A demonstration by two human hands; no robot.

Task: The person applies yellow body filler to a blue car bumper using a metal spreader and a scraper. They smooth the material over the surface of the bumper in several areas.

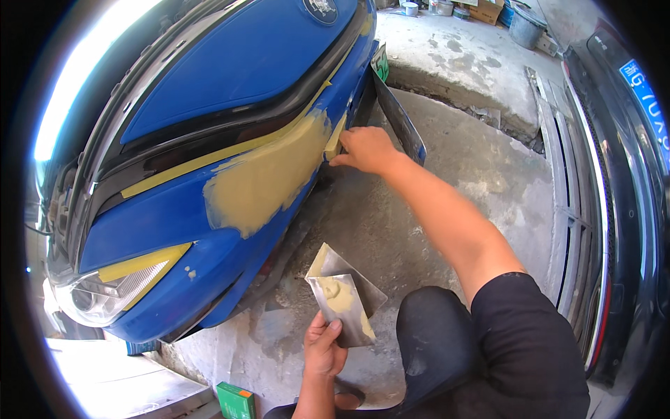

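Note:
My right hand [368, 148] is closed on a putty spreader [336, 137] whose visible side is coated yellow-beige. It is held at the lower edge of the blue car bumper [167, 230], just right of a broad patch of beige putty [262, 183]. Lower down, my left hand [325, 349] grips thin metal putty plates [354, 322], overlapping and fanned apart. A lump of putty [338, 292] lies on the upper plate, with more smeared along its edges. Yellow masking tape [202, 162] runs above the patch, and more tape borders the headlight [91, 293].
A dark panel [399, 119] juts out beyond my right hand. Behind it rises a concrete step [460, 66] with a grey bucket [527, 28] on it. A black car [631, 209] stands at the right beside a metal grate [569, 209]. A green box [236, 401] lies at lower left.

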